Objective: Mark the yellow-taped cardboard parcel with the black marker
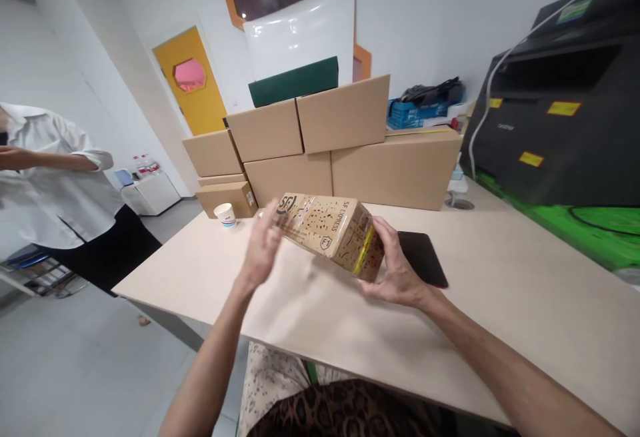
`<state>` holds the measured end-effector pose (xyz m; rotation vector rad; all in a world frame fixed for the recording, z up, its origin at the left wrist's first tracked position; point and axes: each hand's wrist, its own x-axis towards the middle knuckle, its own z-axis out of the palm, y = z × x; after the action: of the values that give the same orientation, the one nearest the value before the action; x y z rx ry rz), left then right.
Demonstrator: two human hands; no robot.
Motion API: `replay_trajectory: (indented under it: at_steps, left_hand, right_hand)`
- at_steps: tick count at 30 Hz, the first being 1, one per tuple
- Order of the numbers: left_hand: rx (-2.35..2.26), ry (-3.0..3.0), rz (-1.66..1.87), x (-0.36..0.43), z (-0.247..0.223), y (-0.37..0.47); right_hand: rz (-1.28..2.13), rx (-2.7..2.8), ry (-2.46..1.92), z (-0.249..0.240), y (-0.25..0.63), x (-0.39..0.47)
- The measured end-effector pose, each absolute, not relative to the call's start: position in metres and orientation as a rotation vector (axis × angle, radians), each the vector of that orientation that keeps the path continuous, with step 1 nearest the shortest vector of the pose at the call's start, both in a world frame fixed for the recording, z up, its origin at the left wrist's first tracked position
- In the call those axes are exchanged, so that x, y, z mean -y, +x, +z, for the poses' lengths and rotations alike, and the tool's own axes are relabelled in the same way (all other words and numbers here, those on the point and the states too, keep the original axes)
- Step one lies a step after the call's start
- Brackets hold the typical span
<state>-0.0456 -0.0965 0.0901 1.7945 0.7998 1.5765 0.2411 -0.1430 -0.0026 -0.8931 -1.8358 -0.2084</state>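
A small brown cardboard box (320, 220) with SF Express print and yellow tape on its end is held tilted just above the table. My right hand (397, 270) grips its right end, with the fingers along the upper edge and the thumb side low. At the box's left end is my left hand (263, 247), slightly blurred, its fingers stretched out and apart. Whether those fingers touch the box I cannot tell. Behind my right hand, a flat black pad (424, 260) lies on the table.
Larger cardboard boxes (290, 180) are stacked along the table's far side, topped by a dark green box (295, 82). A paper cup (225, 215) stands at the back left. A black printer (560, 110) is at the right. Another person (55, 170) stands to the left.
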Motion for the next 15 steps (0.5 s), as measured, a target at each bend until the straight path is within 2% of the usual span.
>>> replay_trajectory:
  at_steps: [2,8,11,15]
  left_hand:
    - [-0.714,1.981,1.366,0.122,0.082,-0.015]
    - [-0.497,2.322,1.198,0.158,0.08,0.025]
    - [-0.437,2.503,1.138,0.145,0.088,0.018]
    - [-0.613,2.384,1.218,0.099,0.093,-0.009]
  right_hand:
    - [-0.22,1.838,-0.881,-0.006,0.24,0.141]
    - [-0.272,1.855,-0.815,-0.019,0.245,0.132]
    - [-0.241,1.806,-0.815,-0.017,0.243,0.135]
    - [-0.116,1.759,-0.832,-0.01,0.239,0.144]
